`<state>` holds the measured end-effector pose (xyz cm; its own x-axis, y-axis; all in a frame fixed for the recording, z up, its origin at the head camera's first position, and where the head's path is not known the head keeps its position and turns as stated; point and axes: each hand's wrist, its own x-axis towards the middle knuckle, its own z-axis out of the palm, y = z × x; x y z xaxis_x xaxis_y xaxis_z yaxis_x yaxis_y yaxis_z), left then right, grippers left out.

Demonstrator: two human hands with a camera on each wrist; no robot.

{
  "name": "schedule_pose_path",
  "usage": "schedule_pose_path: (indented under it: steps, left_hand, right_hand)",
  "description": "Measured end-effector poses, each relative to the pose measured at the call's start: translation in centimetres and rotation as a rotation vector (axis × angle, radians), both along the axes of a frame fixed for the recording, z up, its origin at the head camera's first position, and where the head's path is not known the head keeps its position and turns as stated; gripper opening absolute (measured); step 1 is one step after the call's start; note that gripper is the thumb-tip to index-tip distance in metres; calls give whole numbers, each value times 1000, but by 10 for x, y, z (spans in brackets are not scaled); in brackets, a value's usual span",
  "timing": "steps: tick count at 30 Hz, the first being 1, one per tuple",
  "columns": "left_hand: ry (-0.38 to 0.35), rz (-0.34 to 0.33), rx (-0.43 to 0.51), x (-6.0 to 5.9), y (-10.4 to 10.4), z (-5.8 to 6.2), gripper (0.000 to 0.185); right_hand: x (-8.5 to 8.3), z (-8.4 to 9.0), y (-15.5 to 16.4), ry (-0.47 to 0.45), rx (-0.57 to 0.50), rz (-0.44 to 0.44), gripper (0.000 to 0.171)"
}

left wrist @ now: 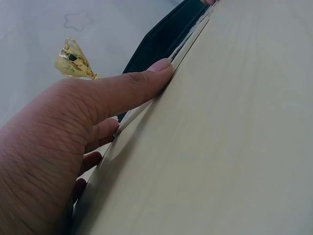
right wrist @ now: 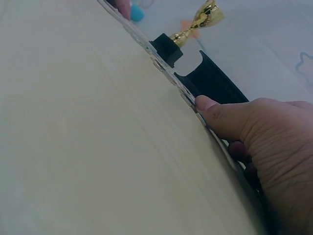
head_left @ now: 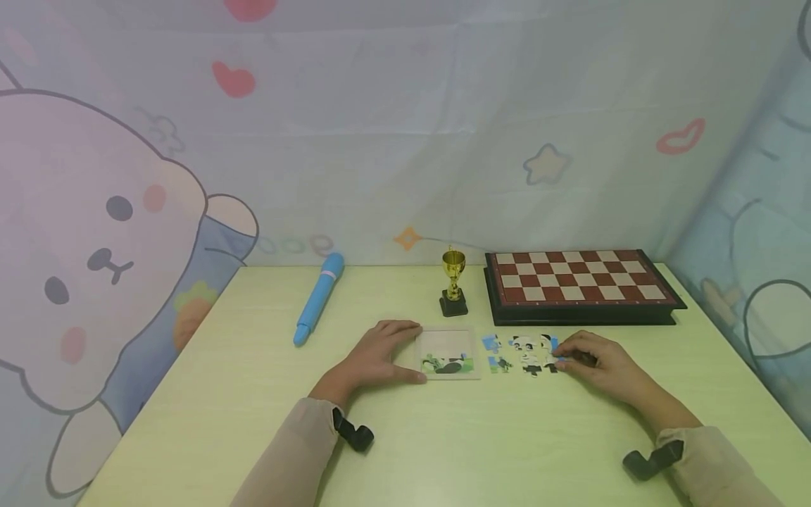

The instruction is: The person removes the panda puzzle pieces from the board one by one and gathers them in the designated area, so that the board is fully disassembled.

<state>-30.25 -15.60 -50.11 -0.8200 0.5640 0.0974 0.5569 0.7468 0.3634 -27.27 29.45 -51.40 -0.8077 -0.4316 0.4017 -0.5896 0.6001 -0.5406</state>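
Note:
A shallow puzzle tray [head_left: 446, 339] lies on the table with a panda picture's lower pieces [head_left: 451, 364] in it. My left hand [head_left: 379, 355] holds the tray at its left side, thumb at the near corner and fingers at the far corner. To the right of the tray, several loose puzzle pieces [head_left: 527, 346] with panda and blue sky parts lie close together. My right hand [head_left: 602, 365] pinches a piece at the right end of this group between thumb and fingers. In the right wrist view the thumb [right wrist: 208, 104] covers much of that piece.
Behind the tray stands a small gold trophy cup [head_left: 453, 271] on a black base. A chessboard box [head_left: 576, 278] sits behind the loose pieces. At the back left lies a blue stick-shaped thing [head_left: 319, 301]. A printed cloth [head_left: 380, 141] hangs behind the table [head_left: 481, 443].

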Motion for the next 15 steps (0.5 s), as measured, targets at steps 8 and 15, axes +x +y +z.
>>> schedule_pose_path:
  steps: [8, 15]
  left_hand:
    - [-7, 7, -8, 0, 0, 2, 97]
    - [-12, 6, 6, 0, 0, -1, 97]
  right_hand:
    - [-1, 2, 0, -10, -2, -10, 15]
    - [-1, 0, -7, 45, -48, -73, 13]
